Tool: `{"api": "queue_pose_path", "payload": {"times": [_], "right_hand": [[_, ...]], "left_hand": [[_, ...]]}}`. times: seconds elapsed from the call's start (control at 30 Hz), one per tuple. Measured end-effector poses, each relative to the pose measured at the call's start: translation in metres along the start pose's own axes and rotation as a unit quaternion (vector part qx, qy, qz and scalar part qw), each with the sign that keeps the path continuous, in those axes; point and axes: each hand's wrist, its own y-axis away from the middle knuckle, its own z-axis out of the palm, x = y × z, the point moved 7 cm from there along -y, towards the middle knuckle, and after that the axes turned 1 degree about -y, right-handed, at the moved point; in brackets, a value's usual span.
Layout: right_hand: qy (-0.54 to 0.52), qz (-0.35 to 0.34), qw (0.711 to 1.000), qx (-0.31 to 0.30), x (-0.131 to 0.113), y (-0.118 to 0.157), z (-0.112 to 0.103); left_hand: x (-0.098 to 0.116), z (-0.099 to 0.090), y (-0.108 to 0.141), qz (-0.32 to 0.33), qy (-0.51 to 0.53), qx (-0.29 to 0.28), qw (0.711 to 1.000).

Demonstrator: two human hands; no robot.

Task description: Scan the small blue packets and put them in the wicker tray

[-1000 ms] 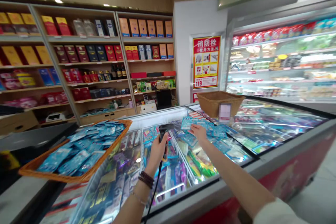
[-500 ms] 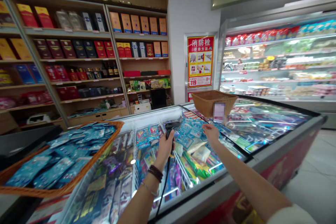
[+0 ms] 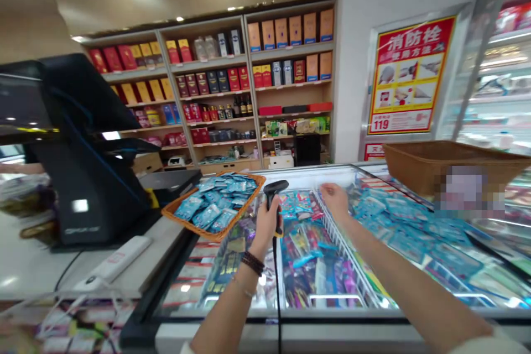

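Observation:
My left hand (image 3: 267,221) is wrapped round the handle of a black corded scanner (image 3: 276,185), held upright over the chest freezer (image 3: 332,337). The scanner's cable hangs down past my wrist. My right hand (image 3: 334,199) is above the freezer's glass, its fingers curled together; anything between them is too small to make out. Under the glass are colourful packs (image 3: 311,249) in wire baskets and many blue packets (image 3: 398,215). An orange-rimmed wicker basket (image 3: 213,235) full of blue packets stands left of the scanner.
A black checkout terminal (image 3: 89,177) stands on the counter at the left, near a white power strip (image 3: 118,260). At the right a brown basket (image 3: 460,149) sits on the freezer. Behind are stocked shelves (image 3: 219,94) and a red poster (image 3: 410,74).
The view has swung left, bringing the terminal and counter into sight. The scanner is still in my left hand, now more upright. My right hand remains raised with curled fingers.

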Motion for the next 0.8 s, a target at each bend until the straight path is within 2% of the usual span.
{"api": "queue_pose_path", "payload": {"times": [0.13, 0.23, 0.3, 0.37, 0.47, 0.57, 0.67, 0.8], "right_hand": [[-0.028, -0.011, 0.99, -0.137, -0.054, 0.04, 0.114], [0.001, -0.056, 0.964, -0.26, -0.09, 0.084, 0.191], [0.035, -0.097, 0.941, -0.323, -0.109, 0.116, 0.231], [0.087, -0.131, 0.917, -0.367, -0.121, 0.144, 0.261], [0.198, -0.152, 0.881, -0.401, -0.126, 0.171, 0.288], [0.262, -0.144, 0.866, -0.401, -0.123, 0.175, 0.297], [0.239, -0.129, 0.881, -0.387, -0.118, 0.168, 0.295], [0.188, -0.094, 0.919, -0.333, -0.112, 0.153, 0.283]], "left_hand": [[0.012, -0.081, -0.002, 0.015, -0.006, 0.085, 0.996], [0.018, -0.137, -0.003, 0.033, -0.012, 0.149, 0.988], [0.018, -0.166, -0.003, 0.032, -0.026, 0.177, 0.983], [0.016, -0.188, -0.003, 0.021, -0.036, 0.199, 0.979], [0.01, -0.206, -0.001, 0.013, -0.036, 0.226, 0.973], [0.004, -0.209, -0.001, 0.007, -0.039, 0.23, 0.972], [0.0, -0.208, 0.0, 0.0, -0.037, 0.23, 0.973], [0.001, -0.203, 0.0, 0.009, -0.046, 0.23, 0.972]]}}
